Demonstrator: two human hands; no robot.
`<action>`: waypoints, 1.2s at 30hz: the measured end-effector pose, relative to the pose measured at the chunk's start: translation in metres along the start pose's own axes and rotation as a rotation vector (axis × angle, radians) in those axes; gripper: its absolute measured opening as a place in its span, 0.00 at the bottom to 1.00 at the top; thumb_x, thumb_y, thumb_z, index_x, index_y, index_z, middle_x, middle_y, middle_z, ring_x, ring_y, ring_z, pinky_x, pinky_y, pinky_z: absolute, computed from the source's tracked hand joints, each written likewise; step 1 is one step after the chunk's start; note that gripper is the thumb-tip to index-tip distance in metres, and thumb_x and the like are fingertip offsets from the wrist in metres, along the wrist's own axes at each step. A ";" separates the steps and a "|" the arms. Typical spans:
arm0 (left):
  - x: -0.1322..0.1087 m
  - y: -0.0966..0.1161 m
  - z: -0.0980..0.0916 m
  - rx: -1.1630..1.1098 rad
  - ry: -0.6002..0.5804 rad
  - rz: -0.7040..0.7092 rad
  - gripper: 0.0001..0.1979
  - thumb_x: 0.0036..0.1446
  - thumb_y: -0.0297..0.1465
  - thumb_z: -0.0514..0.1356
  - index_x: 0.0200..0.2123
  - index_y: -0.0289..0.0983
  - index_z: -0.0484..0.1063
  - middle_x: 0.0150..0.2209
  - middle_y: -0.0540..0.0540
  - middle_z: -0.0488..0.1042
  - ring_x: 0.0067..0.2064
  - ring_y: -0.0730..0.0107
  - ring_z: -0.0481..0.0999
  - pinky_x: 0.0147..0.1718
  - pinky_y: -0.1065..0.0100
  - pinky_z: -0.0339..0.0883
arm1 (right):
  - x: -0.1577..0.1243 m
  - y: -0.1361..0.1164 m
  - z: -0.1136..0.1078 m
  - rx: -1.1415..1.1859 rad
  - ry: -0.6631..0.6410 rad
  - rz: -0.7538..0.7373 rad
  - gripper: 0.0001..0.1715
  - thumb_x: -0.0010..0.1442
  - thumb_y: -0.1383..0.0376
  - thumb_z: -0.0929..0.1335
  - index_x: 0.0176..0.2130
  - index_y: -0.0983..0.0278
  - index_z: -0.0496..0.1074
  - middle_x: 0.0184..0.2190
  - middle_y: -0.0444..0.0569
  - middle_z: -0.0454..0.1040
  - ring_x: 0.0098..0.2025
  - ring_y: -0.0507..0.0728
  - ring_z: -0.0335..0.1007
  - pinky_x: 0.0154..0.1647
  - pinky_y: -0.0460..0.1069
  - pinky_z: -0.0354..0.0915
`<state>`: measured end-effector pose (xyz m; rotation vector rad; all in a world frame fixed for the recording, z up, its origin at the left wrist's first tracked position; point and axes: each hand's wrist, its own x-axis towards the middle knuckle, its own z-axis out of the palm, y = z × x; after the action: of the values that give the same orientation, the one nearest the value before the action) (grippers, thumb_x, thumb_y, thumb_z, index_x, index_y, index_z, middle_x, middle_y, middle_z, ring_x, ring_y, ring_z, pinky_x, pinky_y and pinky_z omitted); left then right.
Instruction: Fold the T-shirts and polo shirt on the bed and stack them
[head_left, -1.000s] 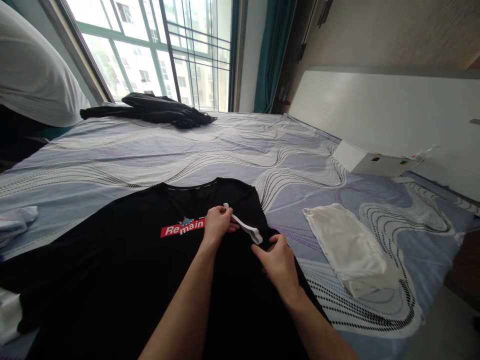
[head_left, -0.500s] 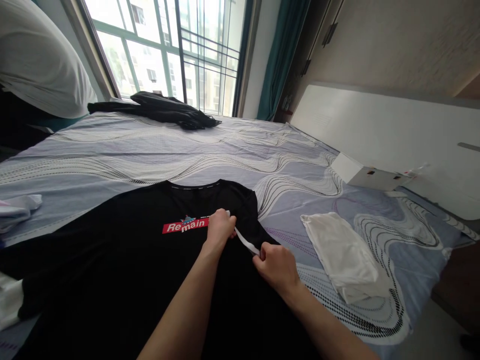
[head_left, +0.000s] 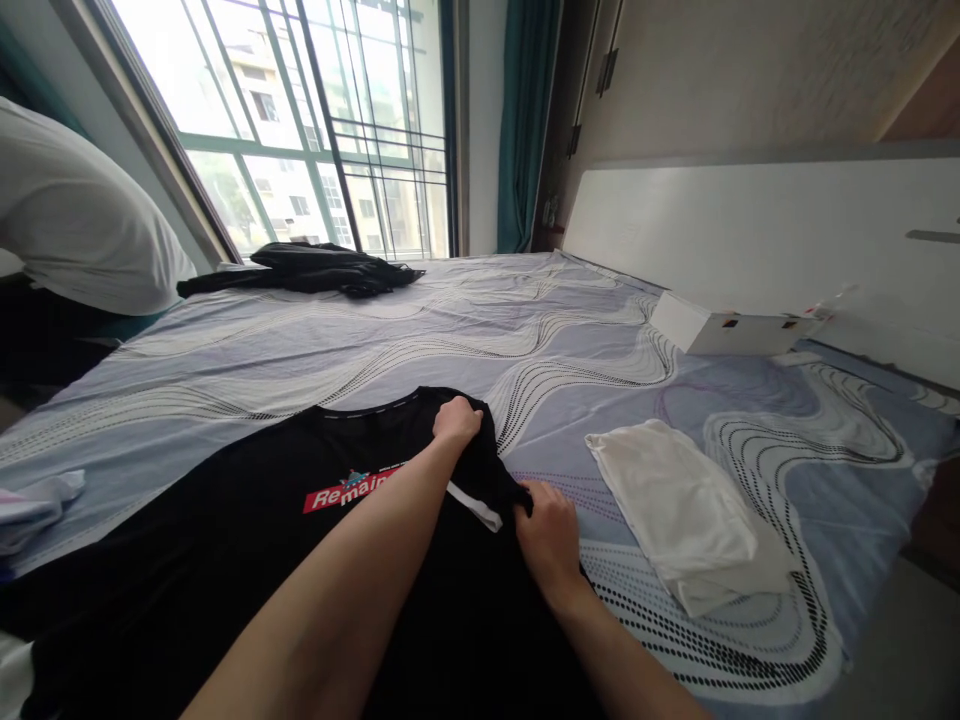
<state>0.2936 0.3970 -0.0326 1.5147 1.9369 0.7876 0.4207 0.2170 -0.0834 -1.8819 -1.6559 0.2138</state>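
Note:
A black T-shirt (head_left: 247, 540) with a red "Remain" print lies spread on the bed, its neckline toward the window. My left hand (head_left: 458, 420) is closed on the black cloth at the shoulder, right of the neckline. Lower and to the right, my right hand (head_left: 550, 535) pinches the shirt's side edge, with a dark bit of cloth showing between thumb and fingers. Between the two hands a white cuff band (head_left: 476, 508) of the folded-in sleeve lies on the shirt front. My left forearm covers part of the print.
A folded white cloth (head_left: 675, 500) lies right of my right hand. Beyond it a white box (head_left: 739, 328) stands by the headboard (head_left: 750, 230). Dark clothing (head_left: 307, 270) is heaped at the window side. A person in a white top (head_left: 90, 220) bends at the left, near a pale garment (head_left: 37, 505).
My left hand has let go of the white cuff and moved up to the shoulder. My right hand has shifted from the cuff to the shirt's side edge. The view has tilted up.

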 end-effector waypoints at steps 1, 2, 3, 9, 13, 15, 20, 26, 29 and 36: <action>0.005 0.000 -0.001 0.002 -0.008 0.006 0.16 0.43 0.33 0.72 0.18 0.39 0.66 0.38 0.30 0.80 0.54 0.38 0.75 0.53 0.49 0.66 | 0.001 0.000 -0.001 0.018 -0.012 0.003 0.14 0.63 0.69 0.64 0.44 0.60 0.77 0.38 0.50 0.78 0.44 0.62 0.73 0.48 0.54 0.62; 0.009 0.000 -0.002 0.006 -0.020 0.017 0.15 0.45 0.35 0.70 0.18 0.39 0.67 0.37 0.32 0.80 0.53 0.42 0.76 0.52 0.53 0.67 | 0.001 0.001 -0.002 0.028 -0.011 0.009 0.15 0.64 0.69 0.64 0.45 0.60 0.77 0.39 0.50 0.78 0.43 0.61 0.74 0.48 0.53 0.63; 0.013 0.000 -0.003 0.010 -0.038 0.030 0.15 0.48 0.36 0.69 0.18 0.39 0.68 0.35 0.34 0.80 0.52 0.45 0.77 0.51 0.56 0.68 | 0.001 0.001 -0.003 0.025 -0.001 0.020 0.16 0.64 0.69 0.64 0.48 0.59 0.77 0.40 0.50 0.78 0.42 0.61 0.74 0.47 0.53 0.63; 0.029 -0.011 -0.004 0.053 -0.164 0.043 0.16 0.44 0.41 0.71 0.20 0.38 0.72 0.25 0.41 0.78 0.37 0.55 0.80 0.36 0.65 0.70 | 0.010 0.004 -0.007 -0.121 -0.036 0.023 0.29 0.63 0.70 0.66 0.62 0.54 0.70 0.40 0.49 0.75 0.36 0.57 0.74 0.36 0.49 0.63; 0.035 -0.024 -0.005 0.098 -0.181 0.046 0.09 0.47 0.33 0.70 0.23 0.38 0.74 0.28 0.44 0.78 0.39 0.59 0.79 0.37 0.67 0.68 | 0.014 0.009 -0.009 -0.171 -0.053 0.026 0.28 0.67 0.72 0.62 0.60 0.50 0.72 0.40 0.48 0.74 0.34 0.54 0.73 0.34 0.47 0.64; 0.035 -0.029 -0.006 0.103 -0.198 0.037 0.10 0.50 0.36 0.68 0.23 0.38 0.74 0.28 0.45 0.78 0.38 0.60 0.79 0.35 0.67 0.67 | 0.017 0.010 -0.007 -0.197 -0.007 -0.023 0.30 0.66 0.74 0.62 0.61 0.52 0.71 0.46 0.52 0.74 0.40 0.57 0.74 0.41 0.50 0.68; 0.031 -0.029 -0.010 0.068 -0.310 0.027 0.18 0.48 0.42 0.70 0.19 0.38 0.69 0.22 0.48 0.72 0.32 0.63 0.76 0.28 0.69 0.64 | 0.035 0.018 -0.003 -0.139 -0.043 -0.450 0.43 0.58 0.79 0.62 0.69 0.57 0.59 0.71 0.52 0.53 0.70 0.67 0.48 0.65 0.63 0.58; 0.022 -0.017 -0.018 -0.060 -0.475 -0.078 0.10 0.55 0.39 0.65 0.29 0.38 0.74 0.27 0.48 0.78 0.29 0.66 0.77 0.26 0.69 0.68 | 0.048 0.034 -0.005 0.071 -0.223 -0.709 0.45 0.54 0.82 0.58 0.68 0.62 0.61 0.69 0.47 0.58 0.74 0.58 0.40 0.71 0.62 0.50; 0.024 -0.011 -0.025 -0.081 -0.532 -0.138 0.13 0.53 0.42 0.67 0.35 0.38 0.77 0.31 0.45 0.81 0.31 0.63 0.80 0.28 0.67 0.71 | 0.047 0.035 -0.008 0.110 -0.286 -0.792 0.45 0.54 0.80 0.59 0.68 0.61 0.59 0.70 0.46 0.57 0.74 0.57 0.38 0.72 0.61 0.46; 0.025 -0.011 -0.050 -0.060 -0.587 -0.200 0.21 0.46 0.49 0.70 0.33 0.36 0.77 0.29 0.45 0.80 0.28 0.64 0.78 0.26 0.68 0.70 | 0.049 0.033 -0.009 0.120 -0.423 -0.756 0.49 0.47 0.78 0.62 0.67 0.61 0.62 0.69 0.48 0.59 0.73 0.60 0.44 0.72 0.62 0.47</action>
<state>0.2447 0.4134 -0.0088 1.3015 1.5689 0.2656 0.4632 0.2596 -0.0805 -1.0526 -2.4489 0.3941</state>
